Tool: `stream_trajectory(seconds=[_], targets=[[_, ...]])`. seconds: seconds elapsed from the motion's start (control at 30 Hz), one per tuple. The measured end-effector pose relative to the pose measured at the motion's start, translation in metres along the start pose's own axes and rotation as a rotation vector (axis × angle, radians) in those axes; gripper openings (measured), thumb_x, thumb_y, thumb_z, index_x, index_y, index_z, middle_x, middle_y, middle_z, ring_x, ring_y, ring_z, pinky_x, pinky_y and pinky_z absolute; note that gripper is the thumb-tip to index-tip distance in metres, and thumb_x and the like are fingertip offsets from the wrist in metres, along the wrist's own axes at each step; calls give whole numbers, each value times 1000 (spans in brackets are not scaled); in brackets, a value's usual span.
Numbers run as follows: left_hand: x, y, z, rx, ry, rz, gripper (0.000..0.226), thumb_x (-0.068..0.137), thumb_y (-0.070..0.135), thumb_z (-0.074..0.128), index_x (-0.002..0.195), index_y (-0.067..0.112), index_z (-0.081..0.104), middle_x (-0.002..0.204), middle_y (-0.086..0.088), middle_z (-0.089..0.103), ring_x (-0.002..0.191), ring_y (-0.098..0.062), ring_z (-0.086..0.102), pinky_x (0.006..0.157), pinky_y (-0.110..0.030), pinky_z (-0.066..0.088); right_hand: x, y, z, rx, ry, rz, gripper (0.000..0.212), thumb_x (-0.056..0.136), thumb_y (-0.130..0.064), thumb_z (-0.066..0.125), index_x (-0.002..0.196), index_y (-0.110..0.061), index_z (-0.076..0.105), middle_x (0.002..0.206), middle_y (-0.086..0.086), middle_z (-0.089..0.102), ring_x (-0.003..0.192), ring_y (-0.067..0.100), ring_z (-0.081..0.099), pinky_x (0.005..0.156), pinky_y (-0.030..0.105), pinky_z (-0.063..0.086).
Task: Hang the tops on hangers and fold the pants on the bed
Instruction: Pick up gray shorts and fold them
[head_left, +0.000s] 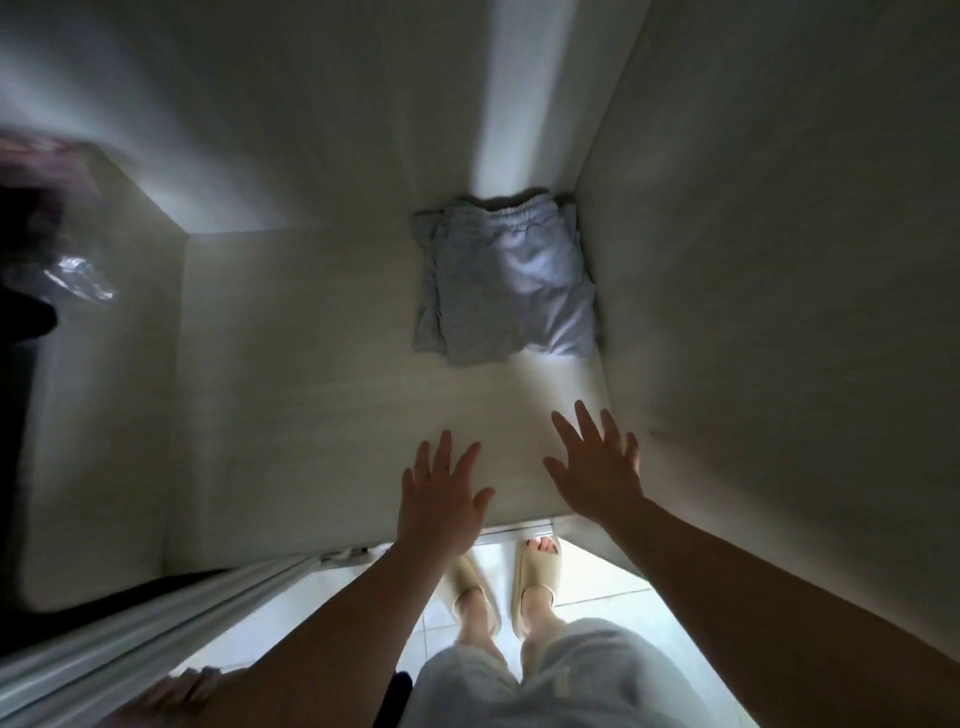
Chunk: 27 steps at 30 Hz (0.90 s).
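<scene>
My right hand (597, 467) is spread flat with straight fingers and holds nothing; my left hand (441, 499) is beside it in the same state, empty and a little nearer to me. Both are over the front edge of the pale wardrobe floor (311, 395), and I cannot tell whether the palms touch it. Going outward from the fingertips, the folded grey sweatpants (509, 286) lie deeper in and well apart from both hands. They sit in the back right corner, pressed against the right side panel (753, 260). The drawstring waistband is at the far edge and runs left to right, and the fold's near edge faces me. The bundle looks slightly longer front to back. I judge the right hand to be the nearer one — the pants are almost straight ahead of it, while the left would have to cross over. Below my wrists are my feet in beige slides (535, 571) on white tile, and something dark and blurred (31, 234) sits at far left — I can't identify it
</scene>
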<state>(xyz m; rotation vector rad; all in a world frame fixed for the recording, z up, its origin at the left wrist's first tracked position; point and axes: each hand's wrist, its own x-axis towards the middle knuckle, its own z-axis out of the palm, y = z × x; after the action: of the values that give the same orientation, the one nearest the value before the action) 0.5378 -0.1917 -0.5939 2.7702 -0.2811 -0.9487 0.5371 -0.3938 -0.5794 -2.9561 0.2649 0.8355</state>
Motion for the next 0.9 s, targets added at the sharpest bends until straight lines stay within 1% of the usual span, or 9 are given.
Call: stream_trajectory(seconds=[0.1,0.2,0.33,0.43,0.53,0.67,0.73,0.8,0.9], targets=[[-45,2,9,19,-11,11,67,101,56,34,158,39,3,168,-2,-9,154,-31,-6,122,-49,10,-42,1,0,14,-7,-5,67,102,-56,33,159,-35,6,168,-2,-4,154,30,0,119,56,11],[-78,3,7,8,18,-20,66,101,57,32,158,39,4,168,-2,-10,153,-32,-8,123,-50,7,-76,0,1,21,17,-45,66,102,-57,31,159,-36,5,168,-2,-5,154,29,0,119,56,11],[-116,7,0,-36,92,-66,65,101,60,27,158,40,1,167,-1,-14,153,-32,-12,123,-52,5,-113,2,-4,11,86,-171,64,99,-56,34,158,-33,20,167,1,10,153,35,12,115,62,19],[-146,9,2,-52,167,-115,68,97,68,16,158,41,2,167,-1,-14,153,-31,-13,122,-52,3,-137,7,-12,-10,157,-265,68,93,-61,21,154,-33,33,164,1,23,150,36,24,111,65,25],[-182,22,13,-61,272,-164,84,81,75,-4,158,42,4,167,0,-11,153,-30,-9,121,-51,4,-161,20,-14,-41,141,-375,81,84,-67,1,157,-37,19,167,-5,4,154,31,4,117,60,9],[-228,48,42,-161,387,-241,93,77,85,-8,157,42,10,168,-1,-3,154,-32,-4,122,-53,7,-191,37,-10,-90,166,-552,67,91,-58,25,153,-33,33,164,-1,24,150,32,19,114,58,12],[-252,67,58,-214,450,-293,84,82,82,-2,156,45,10,168,0,0,154,-31,-3,123,-52,9,-203,47,-4,-115,216,-625,63,91,-56,32,149,-32,38,160,0,33,145,30,22,109,57,13],[-275,89,76,-246,444,-379,80,84,79,6,157,46,4,168,3,-7,154,-27,-11,123,-50,4,-217,58,1,-125,245,-690,61,92,-57,33,148,-32,40,160,0,34,145,32,26,109,58,17],[-316,122,105,-291,492,-497,72,94,74,19,157,46,1,167,8,-13,153,-24,-15,122,-50,1,-241,72,8,-135,236,-805,61,94,-59,26,150,-35,26,163,-2,27,148,34,27,113,60,21]])
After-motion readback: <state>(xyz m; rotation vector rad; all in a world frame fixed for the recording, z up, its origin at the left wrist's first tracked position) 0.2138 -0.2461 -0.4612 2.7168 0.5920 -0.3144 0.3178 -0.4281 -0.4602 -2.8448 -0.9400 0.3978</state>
